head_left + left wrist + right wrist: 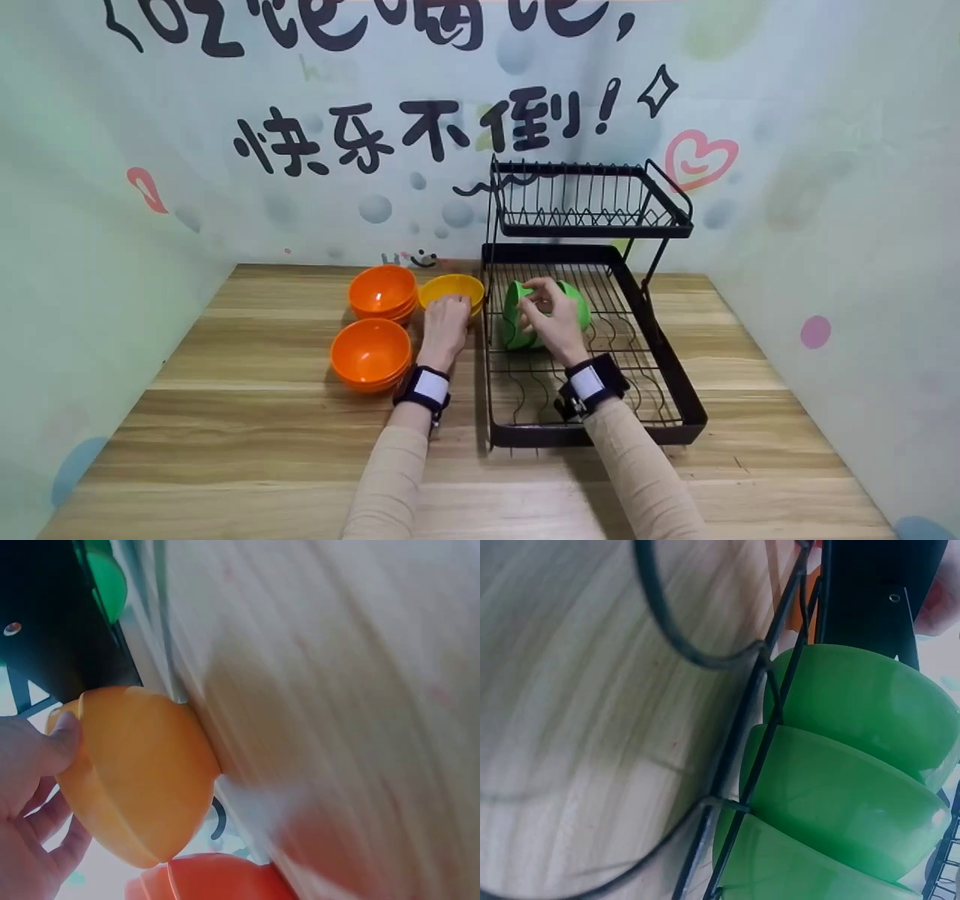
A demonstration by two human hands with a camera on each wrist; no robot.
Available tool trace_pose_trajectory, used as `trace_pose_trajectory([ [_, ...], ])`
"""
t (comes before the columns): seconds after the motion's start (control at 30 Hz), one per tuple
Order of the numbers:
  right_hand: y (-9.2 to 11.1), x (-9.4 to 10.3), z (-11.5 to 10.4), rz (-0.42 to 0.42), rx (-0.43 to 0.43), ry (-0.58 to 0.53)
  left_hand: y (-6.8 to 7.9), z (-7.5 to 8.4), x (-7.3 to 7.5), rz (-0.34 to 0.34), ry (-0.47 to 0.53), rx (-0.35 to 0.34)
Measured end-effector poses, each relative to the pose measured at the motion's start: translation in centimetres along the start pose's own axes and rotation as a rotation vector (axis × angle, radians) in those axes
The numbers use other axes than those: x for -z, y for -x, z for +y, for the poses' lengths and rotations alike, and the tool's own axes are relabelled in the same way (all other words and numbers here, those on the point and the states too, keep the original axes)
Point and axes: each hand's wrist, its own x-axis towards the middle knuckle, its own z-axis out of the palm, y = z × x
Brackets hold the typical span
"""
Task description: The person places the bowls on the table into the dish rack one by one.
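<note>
In the head view my left hand point(446, 326) is at the yellow bowls point(451, 288), just left of the rack. The left wrist view shows its thumb on the outer side of a yellow bowl point(142, 772) near the rim, the fingers behind, pinching it. A second yellow rim nests with it. My right hand point(553, 319) hovers over the green bowls point(517, 326) with bent, parted fingers and nothing between them. Three green bowls point(840, 795) stand tilted on their sides in a row on the lower tier's wires.
A black two-tier dish rack point(596, 436) stands right of centre, its upper tier point(592, 232) at the back. Two stacks of orange bowls sit left of my left hand, a rear stack point(382, 289) and a front stack point(370, 352). Printed cloth point(360, 180) hangs behind the wooden table point(247, 420).
</note>
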Motion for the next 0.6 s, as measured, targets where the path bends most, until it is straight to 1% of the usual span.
trace_pose_trajectory([
  [0.13, 0.0, 0.0, 0.1, -0.069, -0.083, -0.034, 0.1, 0.3, 0.0, -0.058, -0.028, 0.009],
  [0.2, -0.1, 0.0, 0.1, -0.096, -0.114, -0.038, 0.1, 0.4, 0.0, -0.074, -0.036, 0.013],
  [0.3, 0.0, 0.1, 0.0, -0.114, -0.142, -0.042, 0.0, 0.5, 0.2, -0.061, -0.037, 0.011],
  [0.4, 0.0, 0.1, 0.0, -0.111, -0.162, -0.069, -0.1, 0.8, 0.6, -0.032, -0.033, 0.002],
  [0.6, -0.1, 0.1, -0.2, -0.089, -0.185, -0.157, -0.2, 1.3, 1.7, -0.004, -0.016, -0.015],
])
